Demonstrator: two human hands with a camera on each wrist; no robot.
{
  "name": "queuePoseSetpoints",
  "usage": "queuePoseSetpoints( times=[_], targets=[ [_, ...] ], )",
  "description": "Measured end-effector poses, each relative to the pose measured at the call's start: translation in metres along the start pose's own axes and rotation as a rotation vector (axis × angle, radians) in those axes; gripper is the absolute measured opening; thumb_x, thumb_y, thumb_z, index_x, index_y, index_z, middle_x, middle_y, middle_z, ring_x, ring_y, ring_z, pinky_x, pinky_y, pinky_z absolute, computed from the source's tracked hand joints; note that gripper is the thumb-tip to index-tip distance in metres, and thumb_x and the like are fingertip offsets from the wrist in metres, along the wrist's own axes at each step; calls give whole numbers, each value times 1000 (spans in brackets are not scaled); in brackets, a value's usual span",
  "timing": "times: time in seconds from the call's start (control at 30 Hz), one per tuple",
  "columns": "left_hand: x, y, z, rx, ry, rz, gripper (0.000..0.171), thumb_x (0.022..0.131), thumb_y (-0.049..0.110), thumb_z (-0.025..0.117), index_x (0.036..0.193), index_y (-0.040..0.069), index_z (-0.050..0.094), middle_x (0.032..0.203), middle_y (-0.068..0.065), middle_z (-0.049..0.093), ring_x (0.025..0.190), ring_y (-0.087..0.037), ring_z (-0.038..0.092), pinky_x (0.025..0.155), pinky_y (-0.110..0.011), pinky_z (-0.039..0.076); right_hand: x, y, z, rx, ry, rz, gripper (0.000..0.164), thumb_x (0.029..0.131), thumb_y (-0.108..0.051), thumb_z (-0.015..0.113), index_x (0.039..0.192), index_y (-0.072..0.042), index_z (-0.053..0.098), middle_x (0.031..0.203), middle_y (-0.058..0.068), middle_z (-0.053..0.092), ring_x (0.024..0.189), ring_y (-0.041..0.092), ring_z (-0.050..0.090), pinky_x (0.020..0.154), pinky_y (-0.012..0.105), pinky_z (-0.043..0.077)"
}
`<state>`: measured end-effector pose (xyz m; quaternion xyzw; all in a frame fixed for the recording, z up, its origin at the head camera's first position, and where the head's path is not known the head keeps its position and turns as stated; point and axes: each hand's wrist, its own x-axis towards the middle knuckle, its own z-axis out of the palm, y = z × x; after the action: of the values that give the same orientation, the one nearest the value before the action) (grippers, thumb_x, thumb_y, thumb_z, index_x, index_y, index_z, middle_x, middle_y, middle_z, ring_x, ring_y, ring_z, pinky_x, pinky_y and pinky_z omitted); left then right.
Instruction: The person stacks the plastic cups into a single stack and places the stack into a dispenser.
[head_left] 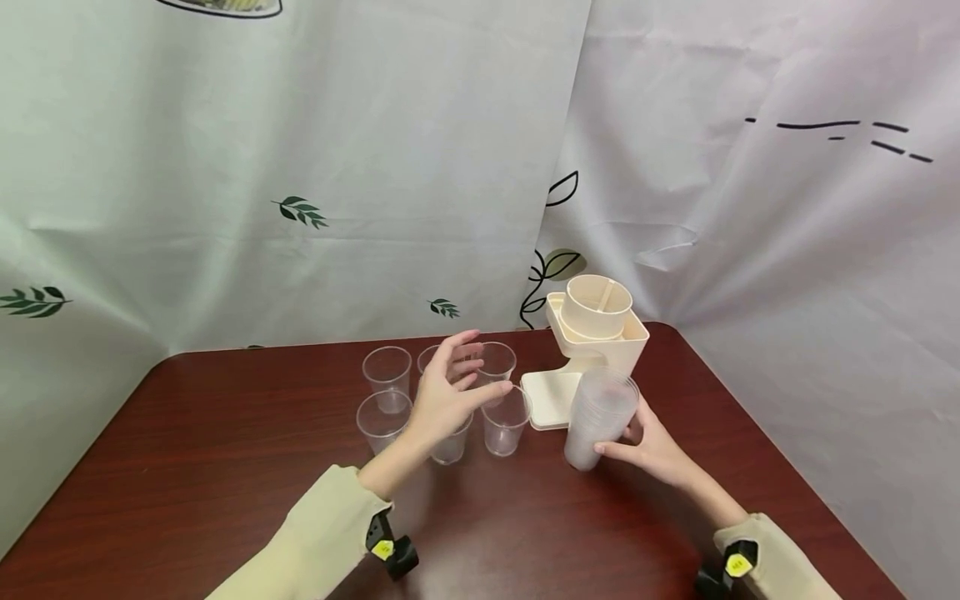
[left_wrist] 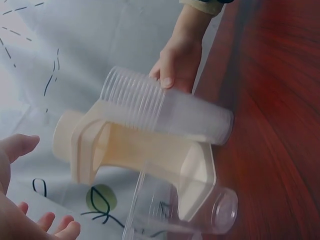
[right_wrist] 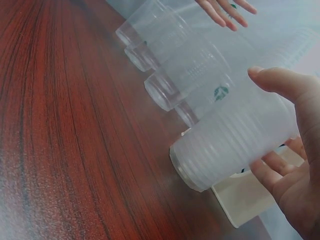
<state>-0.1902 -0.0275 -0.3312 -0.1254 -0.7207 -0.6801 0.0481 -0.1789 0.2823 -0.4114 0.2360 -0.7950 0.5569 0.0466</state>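
Note:
My right hand (head_left: pixel 648 446) holds a stack of clear plastic cups (head_left: pixel 600 417), thumb on the near side and fingers around the far side. In the right wrist view the nested cups (right_wrist: pixel 230 140) fill the middle. My left hand (head_left: pixel 448 396) is raised over several single clear cups, its fingers spread and loosely bent, holding nothing. Those cups stand upright in two rows; the front-right cup (head_left: pixel 504 429) is nearest to the left thumb. The left hand partly hides the middle cups, including the front one (head_left: pixel 450 446).
A cream-coloured dispenser-like stand (head_left: pixel 551 396) with a round cup-shaped top (head_left: pixel 597 308) stands behind the stack, at the back right of the dark red wooden table (head_left: pixel 247 467). Printed fabric (head_left: pixel 375 167) hangs behind the table and along its right side.

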Motion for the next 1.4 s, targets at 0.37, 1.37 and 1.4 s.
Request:
queuePoseSetpoints(
  times=[0.37,1.37,1.4],
  targets=[
    [-4,3,-34,-8,31,-22,74,74,6,80,138,16,44,134,-9,55,123,-30,54,107,-39,44,2,0,0,1,-9,1,91,76,8,73,147,1,17,128,-15,45,110,-4,54,86,17,53],
    [-14,-1,-97,69,196,-111,63,84,14,73,140,18,44,133,3,54,111,-1,55,106,-22,41,2,0,-1,-8,-8,1,91,76,9,73,147,1,17,128,-14,45,110,-4,54,85,16,53],
    [-15,-2,-99,72,199,-115,63,84,14,74,140,18,44,131,5,54,111,-1,55,106,-21,42,2,0,-1,-6,-9,2,92,76,9,73,147,1,17,129,-14,45,110,-4,54,85,17,53]
  ],
)
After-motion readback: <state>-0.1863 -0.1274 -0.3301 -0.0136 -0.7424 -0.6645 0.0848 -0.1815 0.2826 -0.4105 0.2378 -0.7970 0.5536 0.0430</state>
